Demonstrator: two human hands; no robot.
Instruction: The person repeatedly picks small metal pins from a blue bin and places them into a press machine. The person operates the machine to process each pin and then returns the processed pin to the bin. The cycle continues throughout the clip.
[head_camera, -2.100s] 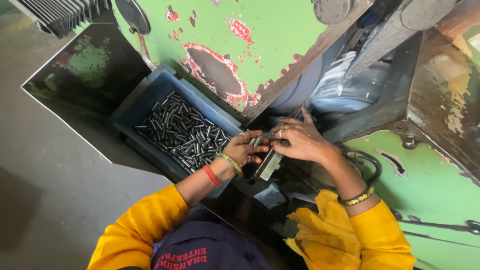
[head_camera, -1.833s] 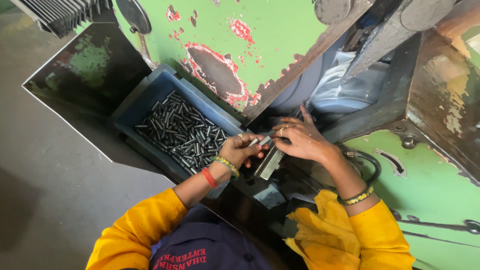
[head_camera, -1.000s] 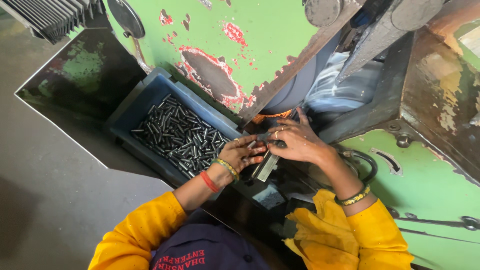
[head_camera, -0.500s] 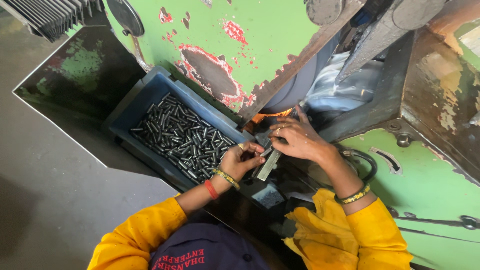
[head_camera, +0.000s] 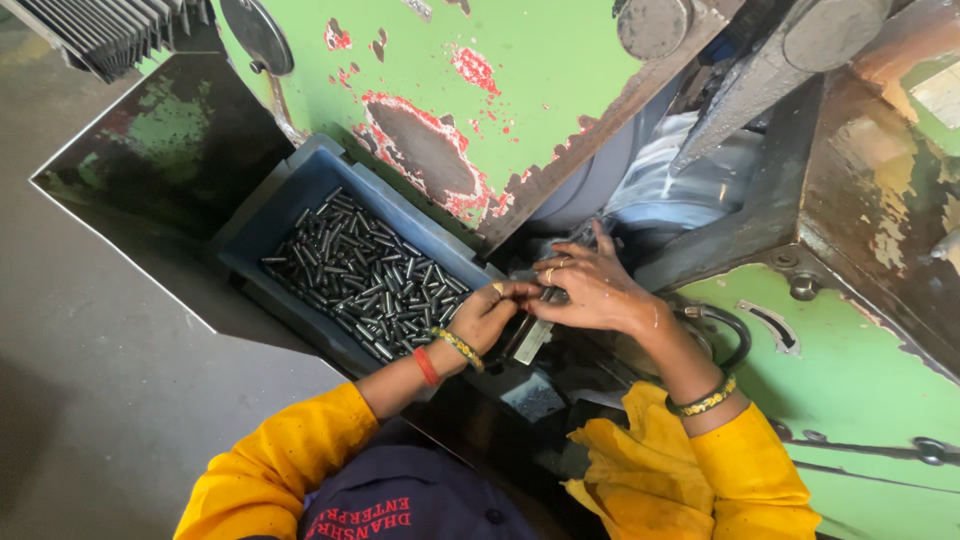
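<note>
At frame centre, the left hand (head_camera: 488, 318) and right hand (head_camera: 590, 290) meet fingertip to fingertip, pinching a small metal piece (head_camera: 550, 294). Left of them sits a blue rectangular bin (head_camera: 300, 195) of dark metal pins (head_camera: 365, 275), against the chipped green machine (head_camera: 540, 70).

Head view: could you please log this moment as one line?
left hand: beside blue bin of metal pins | right hand: fingertips meeting left's | green press behind
</note>
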